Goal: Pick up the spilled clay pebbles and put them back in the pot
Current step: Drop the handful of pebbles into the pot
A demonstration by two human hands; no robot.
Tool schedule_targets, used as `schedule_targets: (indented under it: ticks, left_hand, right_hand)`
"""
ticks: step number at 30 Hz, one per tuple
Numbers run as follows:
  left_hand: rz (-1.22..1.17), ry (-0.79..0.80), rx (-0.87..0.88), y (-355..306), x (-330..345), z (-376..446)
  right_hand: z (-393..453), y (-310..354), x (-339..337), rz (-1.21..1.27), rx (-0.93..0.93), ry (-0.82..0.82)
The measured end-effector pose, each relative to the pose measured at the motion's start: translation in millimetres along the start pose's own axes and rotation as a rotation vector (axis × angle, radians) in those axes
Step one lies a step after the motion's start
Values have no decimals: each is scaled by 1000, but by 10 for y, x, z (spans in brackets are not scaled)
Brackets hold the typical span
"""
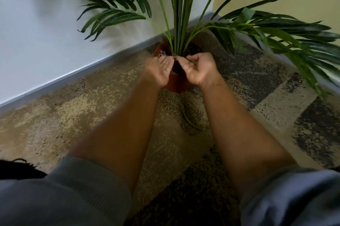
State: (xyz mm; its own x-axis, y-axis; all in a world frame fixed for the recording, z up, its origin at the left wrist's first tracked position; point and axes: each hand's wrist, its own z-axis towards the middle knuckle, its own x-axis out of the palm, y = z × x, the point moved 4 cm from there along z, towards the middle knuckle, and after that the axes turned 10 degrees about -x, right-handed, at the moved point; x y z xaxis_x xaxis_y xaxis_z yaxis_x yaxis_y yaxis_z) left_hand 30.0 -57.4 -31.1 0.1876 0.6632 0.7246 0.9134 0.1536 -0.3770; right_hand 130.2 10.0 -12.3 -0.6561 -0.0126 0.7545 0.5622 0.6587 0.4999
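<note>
A brown plastic pot (pixel 176 83) with a palm plant stands on the carpet in the corner of the room. Reddish clay pebbles (pixel 162 54) show inside the pot at its left rim. My left hand (pixel 160 68) hovers palm-up over the pot's near left edge, fingers fairly straight and tipped toward the stems. My right hand (pixel 199 67) is palm-up beside it over the pot's right half, with its fingers curled inward. Whether either palm holds pebbles is hidden by blur and by the fingers.
Long green fronds (pixel 276 31) spread right and left above the pot. A fallen leaf (pixel 189 118) lies on the patterned carpet (pixel 110 100) in front of the pot. Grey baseboards (pixel 73 77) and walls close in behind.
</note>
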Motion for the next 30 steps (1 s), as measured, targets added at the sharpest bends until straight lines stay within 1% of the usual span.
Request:
schedule_targets:
  ticks: [2, 5, 7, 8, 10, 12, 14, 16, 17, 19, 20, 22, 24, 26, 28, 30]
  left_hand:
    - [39, -91, 21, 35, -204, -2]
    - [158, -270, 24, 130, -578, 39]
    - [288, -390, 8, 214, -828, 94]
    - [405, -442, -9, 242, -937, 123]
    - [713, -469, -55, 283, -1105, 205]
    - [947, -465, -75, 307, -1232, 277]
    - [1146, -547, 11, 264, -1288, 293]
    - [1390, -637, 99, 215, -1274, 279]
    - [1477, -645, 115, 215, -1260, 279]
    - [1624, -597, 123, 250, -1206, 290]
    - [1717, -565, 133, 269, -1181, 308]
    - [1878, -498, 130, 317, -1181, 373]
    - [1987, -468, 107, 353, -1216, 423]
    - [2060, -466, 116, 374, -1228, 432]
    - [2129, -467, 185, 403, -1207, 428]
    - [2123, -508, 228, 401, -1198, 422]
  right_hand:
    - [-12, -82, -65, -118, 30, 33]
    - [-44, -241, -270, -483, 107, 78]
    - [-64, -359, -469, -705, 185, 75]
    - [-70, -413, -570, -803, 218, 66]
    - [-48, -514, -781, -996, 248, 47]
    - [-30, -608, -971, -1211, 250, 51]
    - [-24, -688, -1144, -1451, 266, 74]
    - [-43, -753, -1263, -1691, 287, 154]
    - [-49, -778, -1307, -1835, 297, 223]
    - [-76, -816, -1365, -2112, 294, 358]
    - [-91, -830, -1390, -2202, 283, 393]
    - [-113, -861, -1447, -2331, 268, 433]
    - [-144, -872, -1484, -2402, 249, 441]
    - [-156, -875, -1514, -2420, 232, 449]
    - [-172, -856, -1527, -2417, 204, 440]
    - [-183, -837, -1544, -2415, 178, 426]
